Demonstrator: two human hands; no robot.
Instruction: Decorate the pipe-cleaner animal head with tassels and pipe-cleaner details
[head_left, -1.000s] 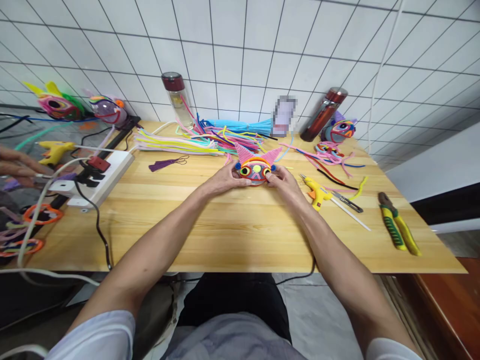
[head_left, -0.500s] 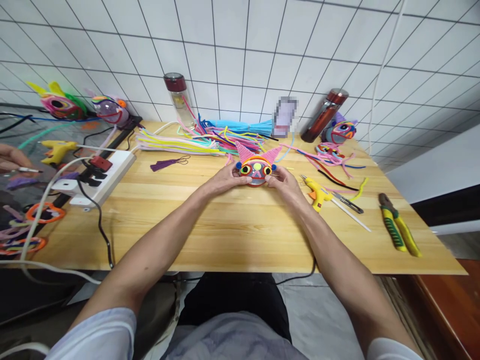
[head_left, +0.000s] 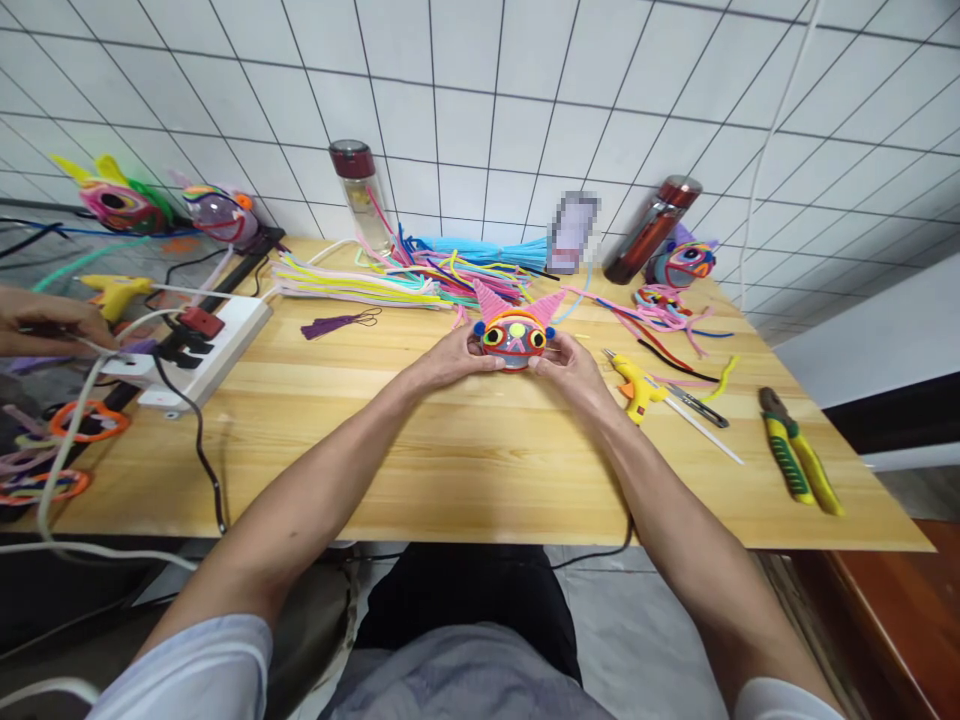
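Between my two hands is a round animal-head ornament [head_left: 516,345] with pink pointed ears, yellow-and-black eyes, blue balls at its sides and a red outline. My left hand [head_left: 463,357] grips its left side, thumb at the lower front. On the other side my right hand [head_left: 564,362] holds it the same way, fingers partly hidden behind. Pipe cleaners [head_left: 465,270] in many colours lie just behind it. A yellow glue gun [head_left: 637,385] rests by my right forearm, next to a black cutter [head_left: 697,405].
Pliers [head_left: 791,445] lie at the right. A purple tassel [head_left: 337,322] and a power strip [head_left: 206,350] with cables are on the left, where another person's hand [head_left: 56,322] reaches in. Two bottles, a glass one [head_left: 362,200] and a red-brown one [head_left: 652,232], stand by the wall.
The other person's hand at the left has moved right, towards the power strip. My hands keep hold of the ornament, nearly still; it seems tipped very slightly.
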